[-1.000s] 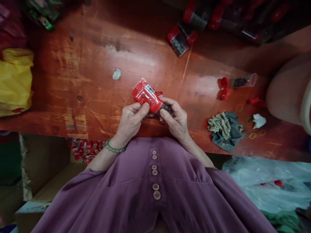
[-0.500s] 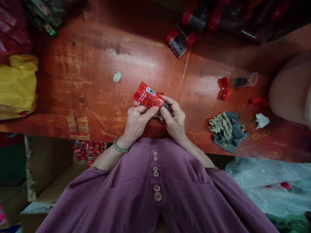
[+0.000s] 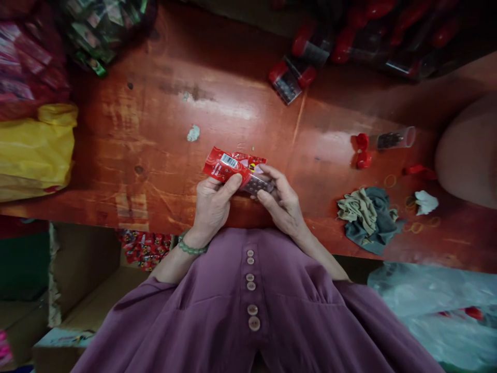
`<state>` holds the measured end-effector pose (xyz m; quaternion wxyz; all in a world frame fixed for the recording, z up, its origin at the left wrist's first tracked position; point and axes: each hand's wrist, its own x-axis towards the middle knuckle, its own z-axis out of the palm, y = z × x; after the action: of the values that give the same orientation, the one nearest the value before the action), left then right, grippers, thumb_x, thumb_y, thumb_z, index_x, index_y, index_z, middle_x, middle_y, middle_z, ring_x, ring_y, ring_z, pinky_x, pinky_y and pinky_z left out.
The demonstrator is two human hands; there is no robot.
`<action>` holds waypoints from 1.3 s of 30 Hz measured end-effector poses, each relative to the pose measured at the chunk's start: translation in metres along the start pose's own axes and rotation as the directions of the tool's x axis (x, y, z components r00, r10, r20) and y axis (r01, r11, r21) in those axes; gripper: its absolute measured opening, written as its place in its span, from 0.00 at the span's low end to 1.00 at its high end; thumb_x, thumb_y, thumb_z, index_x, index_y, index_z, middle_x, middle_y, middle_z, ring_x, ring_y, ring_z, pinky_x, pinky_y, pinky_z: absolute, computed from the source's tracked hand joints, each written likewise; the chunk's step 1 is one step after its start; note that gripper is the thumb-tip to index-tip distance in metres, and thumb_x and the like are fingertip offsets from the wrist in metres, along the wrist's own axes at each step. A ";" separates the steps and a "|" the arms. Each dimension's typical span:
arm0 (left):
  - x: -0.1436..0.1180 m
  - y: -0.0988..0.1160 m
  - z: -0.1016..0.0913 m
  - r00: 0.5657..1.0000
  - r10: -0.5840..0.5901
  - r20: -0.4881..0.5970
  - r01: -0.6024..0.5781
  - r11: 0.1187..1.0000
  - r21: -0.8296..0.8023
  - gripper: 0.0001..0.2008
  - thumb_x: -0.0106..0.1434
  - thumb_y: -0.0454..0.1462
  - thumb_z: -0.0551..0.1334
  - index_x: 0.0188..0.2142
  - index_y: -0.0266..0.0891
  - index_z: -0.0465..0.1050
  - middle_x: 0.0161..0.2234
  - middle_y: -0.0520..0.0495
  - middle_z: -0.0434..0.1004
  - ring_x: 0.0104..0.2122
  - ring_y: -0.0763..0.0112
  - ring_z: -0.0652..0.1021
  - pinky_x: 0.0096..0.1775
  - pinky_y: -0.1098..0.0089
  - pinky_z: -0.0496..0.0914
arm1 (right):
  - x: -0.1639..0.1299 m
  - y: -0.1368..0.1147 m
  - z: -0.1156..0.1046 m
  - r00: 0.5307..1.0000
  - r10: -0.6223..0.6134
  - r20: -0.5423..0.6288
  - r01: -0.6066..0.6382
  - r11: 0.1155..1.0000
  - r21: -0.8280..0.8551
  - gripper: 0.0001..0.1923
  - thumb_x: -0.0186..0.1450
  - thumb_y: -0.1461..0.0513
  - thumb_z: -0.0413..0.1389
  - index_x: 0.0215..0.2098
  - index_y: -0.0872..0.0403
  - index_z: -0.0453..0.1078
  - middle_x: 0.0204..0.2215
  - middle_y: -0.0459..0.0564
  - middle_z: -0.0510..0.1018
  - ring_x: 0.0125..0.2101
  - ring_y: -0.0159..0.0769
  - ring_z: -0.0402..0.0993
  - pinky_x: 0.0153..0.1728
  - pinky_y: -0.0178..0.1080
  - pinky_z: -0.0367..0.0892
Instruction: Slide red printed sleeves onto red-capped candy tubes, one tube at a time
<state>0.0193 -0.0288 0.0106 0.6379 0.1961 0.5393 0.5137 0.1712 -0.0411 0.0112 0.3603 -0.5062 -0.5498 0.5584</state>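
Observation:
Above the table's front edge, my left hand (image 3: 213,204) pinches a red printed wrapper (image 3: 222,167) with a white barcode, thumb on top. My right hand (image 3: 285,204) has its thumb and fingers around a clear tube of dark round beads (image 3: 257,183). The tube's left end meets the wrapper; whether it is inside or only under it I cannot tell. More red printed film with a yellow spot (image 3: 252,167) shows behind the tube. My fingers hide the tube's right end.
Red-capped tubes (image 3: 286,87) lie at the back right. On the right are an uncapped tube (image 3: 396,139), red caps (image 3: 363,151), a crumpled cloth (image 3: 368,217) and a pale rounded container (image 3: 468,155). A yellow bag (image 3: 37,150) sits left. Below, a cardboard box (image 3: 83,269) stands near red packets (image 3: 145,247).
My hands have moved slightly apart, and more of the beaded tube shows between them. The wrapper has shifted a little left and down. The whole view has shifted slightly.

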 end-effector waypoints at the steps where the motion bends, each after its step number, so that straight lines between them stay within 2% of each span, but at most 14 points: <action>1: 0.000 0.000 0.000 1.000 0.008 0.001 -0.008 1.000 -0.009 0.15 0.51 0.48 0.74 0.31 0.41 0.81 0.32 0.50 0.84 0.34 0.68 0.82 0.45 0.65 0.76 | -0.001 0.000 -0.002 1.000 0.016 -0.004 -0.016 1.000 0.009 0.21 0.71 0.53 0.54 0.59 0.49 0.65 0.48 0.51 0.78 0.39 0.34 0.79 0.42 0.41 0.78; 4: 0.000 0.000 0.000 0.999 0.046 0.025 -0.045 0.998 -0.035 0.13 0.52 0.46 0.74 0.30 0.41 0.81 0.31 0.51 0.84 0.33 0.70 0.81 0.45 0.66 0.76 | -0.002 -0.001 -0.003 0.998 -0.052 -0.040 0.049 0.997 -0.066 0.14 0.71 0.56 0.54 0.52 0.50 0.70 0.42 0.49 0.81 0.32 0.31 0.78 0.38 0.39 0.77; 8: 0.001 -0.002 -0.002 0.992 0.120 0.034 -0.120 0.993 0.017 0.12 0.53 0.47 0.74 0.32 0.42 0.82 0.33 0.50 0.84 0.34 0.70 0.81 0.46 0.67 0.75 | 0.001 0.001 0.001 0.956 -0.274 -0.104 0.240 0.936 -0.258 0.12 0.69 0.58 0.55 0.50 0.50 0.73 0.43 0.53 0.82 0.41 0.39 0.80 0.44 0.45 0.77; 10: 0.002 -0.003 -0.004 0.992 0.122 0.039 -0.125 0.988 0.089 0.13 0.53 0.48 0.73 0.32 0.42 0.82 0.32 0.50 0.84 0.33 0.71 0.81 0.43 0.69 0.75 | 0.003 0.003 0.003 0.965 -0.224 -0.134 0.196 0.961 -0.196 0.12 0.69 0.56 0.56 0.49 0.50 0.73 0.40 0.52 0.83 0.38 0.38 0.80 0.41 0.44 0.77; 12: 0.003 -0.004 -0.004 0.993 0.102 0.052 -0.108 0.985 0.138 0.13 0.53 0.48 0.74 0.31 0.42 0.82 0.31 0.51 0.84 0.31 0.72 0.80 0.41 0.69 0.75 | 0.003 0.004 0.004 0.993 -0.063 -0.101 0.064 0.998 0.010 0.15 0.69 0.53 0.56 0.49 0.51 0.72 0.31 0.47 0.82 0.28 0.33 0.79 0.32 0.38 0.77; 15: 0.002 -0.006 -0.004 0.995 0.071 0.066 -0.080 0.985 0.153 0.14 0.53 0.48 0.73 0.31 0.41 0.82 0.31 0.51 0.83 0.31 0.72 0.79 0.40 0.70 0.75 | 0.003 0.004 0.007 0.996 0.077 -0.053 -0.063 0.971 0.232 0.17 0.67 0.51 0.58 0.49 0.52 0.71 0.24 0.41 0.78 0.22 0.28 0.76 0.25 0.32 0.74; 20: 0.000 -0.006 -0.003 0.998 0.027 0.061 -0.034 0.994 0.108 0.16 0.50 0.50 0.74 0.27 0.40 0.80 0.26 0.52 0.81 0.26 0.74 0.77 0.33 0.72 0.73 | 0.002 0.001 0.015 0.986 0.074 -0.147 -0.032 0.962 0.271 0.16 0.65 0.53 0.60 0.48 0.51 0.71 0.29 0.43 0.80 0.26 0.27 0.79 0.30 0.33 0.77; 23: -0.001 -0.002 -0.003 0.998 0.034 0.058 -0.036 0.999 0.024 0.19 0.47 0.51 0.76 0.30 0.40 0.79 0.29 0.51 0.82 0.28 0.74 0.78 0.37 0.71 0.74 | 0.003 0.000 0.017 0.987 0.096 -0.128 -0.047 0.938 0.342 0.17 0.64 0.54 0.62 0.48 0.51 0.71 0.28 0.41 0.81 0.26 0.27 0.80 0.30 0.33 0.78; 27: -0.004 0.002 -0.001 0.998 0.057 -0.029 -0.057 0.998 0.001 0.20 0.47 0.53 0.75 0.31 0.41 0.79 0.28 0.52 0.82 0.31 0.72 0.79 0.41 0.68 0.75 | 0.005 0.000 0.016 0.987 0.130 -0.094 -0.087 0.926 0.368 0.18 0.61 0.54 0.65 0.46 0.52 0.71 0.27 0.41 0.80 0.25 0.28 0.80 0.30 0.33 0.78; 29: -0.006 0.001 0.000 0.999 0.036 0.000 -0.036 0.999 0.033 0.18 0.48 0.51 0.75 0.29 0.41 0.79 0.26 0.52 0.81 0.29 0.72 0.79 0.40 0.69 0.75 | 0.005 0.001 0.015 0.986 0.146 -0.079 -0.106 0.917 0.384 0.19 0.59 0.53 0.66 0.45 0.52 0.70 0.27 0.41 0.81 0.25 0.28 0.80 0.28 0.33 0.78; 33: -0.012 -0.004 -0.003 0.987 -0.052 0.151 0.043 0.997 0.059 0.14 0.53 0.48 0.73 0.29 0.39 0.80 0.24 0.51 0.80 0.23 0.74 0.77 0.31 0.71 0.75 | 0.005 0.003 0.014 0.984 0.171 -0.041 -0.136 0.888 0.439 0.23 0.57 0.53 0.68 0.44 0.51 0.67 0.28 0.40 0.81 0.25 0.29 0.80 0.28 0.33 0.78; 35: -0.014 -0.005 -0.006 0.981 -0.062 0.184 0.057 0.998 0.035 0.13 0.54 0.46 0.74 0.31 0.39 0.81 0.25 0.51 0.81 0.23 0.74 0.77 0.31 0.71 0.76 | 0.004 0.004 0.013 0.986 0.165 -0.021 -0.140 0.891 0.432 0.21 0.57 0.53 0.69 0.42 0.50 0.66 0.27 0.39 0.80 0.24 0.28 0.79 0.28 0.33 0.78; 37: -0.016 -0.004 -0.008 0.982 -0.059 0.181 0.061 0.998 -0.004 0.14 0.52 0.46 0.74 0.32 0.39 0.82 0.26 0.50 0.82 0.25 0.73 0.79 0.34 0.70 0.77 | 0.005 0.007 0.013 0.992 0.119 -0.030 -0.097 0.910 0.402 0.18 0.58 0.54 0.68 0.40 0.50 0.68 0.27 0.39 0.80 0.23 0.27 0.78 0.28 0.33 0.77; 39: -0.018 -0.003 -0.008 0.988 -0.055 0.145 0.062 0.997 -0.042 0.16 0.51 0.48 0.74 0.31 0.38 0.82 0.28 0.48 0.84 0.28 0.70 0.81 0.38 0.68 0.77 | 0.007 0.009 0.013 0.997 0.011 -0.078 0.016 0.941 0.338 0.16 0.58 0.55 0.69 0.39 0.49 0.70 0.31 0.41 0.80 0.29 0.29 0.79 0.33 0.35 0.78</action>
<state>0.0155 -0.0479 0.0142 0.6944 0.2017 0.4852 0.4916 0.1589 -0.0392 -0.0002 0.4640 -0.4574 -0.4317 0.6238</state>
